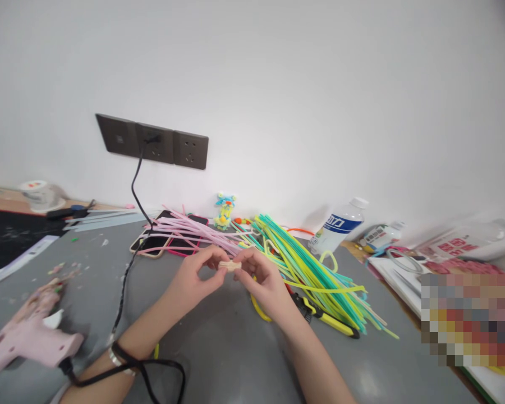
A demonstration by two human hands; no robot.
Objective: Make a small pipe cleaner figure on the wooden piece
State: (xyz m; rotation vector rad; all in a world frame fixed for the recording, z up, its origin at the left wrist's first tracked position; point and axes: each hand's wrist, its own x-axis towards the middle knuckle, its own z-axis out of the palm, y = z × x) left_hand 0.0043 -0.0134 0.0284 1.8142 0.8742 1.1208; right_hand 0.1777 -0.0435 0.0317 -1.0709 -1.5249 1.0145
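Between the fingertips of both hands is a small pale beige piece [229, 266], short and slightly ridged; its exact kind does not show. My left hand [197, 275] pinches its left end with thumb and index finger. At its right end, the fingers of my right hand [263, 278] close in the same way. Just behind my hands lie pink pipe cleaners [193, 230], and right of them a bundle of green and yellow pipe cleaners [307, 269]. Yellow-and-black pliers [328, 320] rest beside my right wrist, partly covered.
A pink hot glue gun [33, 336] lies at left, its black cord [124, 280] crossing my left forearm up to the wall socket [154, 141]. Phones [151, 247] lie under the pink stems. A small colourful figure [224, 212] and a bottle [339, 227] stand by the wall.
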